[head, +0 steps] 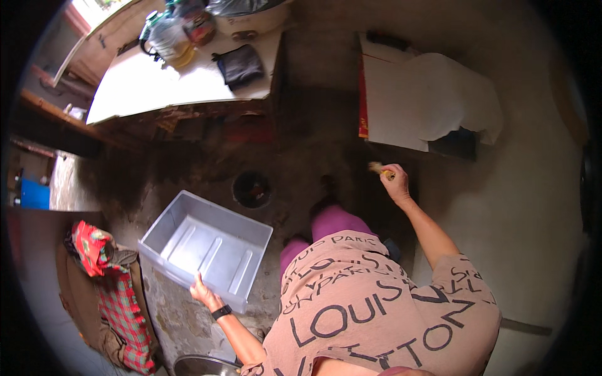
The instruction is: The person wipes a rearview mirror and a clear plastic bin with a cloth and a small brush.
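Note:
My left hand, with a dark band on its wrist, grips the near rim of a translucent plastic drawer bin. The bin hangs tilted above the floor, its ribbed inside facing me and nothing visible in it. Out to the right, my right hand is closed around a small yellowish object. Part of that object pokes out past the fingers; it is blurred, and I cannot tell what it is.
A dark bucket stands on the concrete floor. Ahead are a white-topped table with jugs and a folded dark cloth, and a cloth-draped box. A cushioned seat with a red checked cloth is left; a metal basin sits below.

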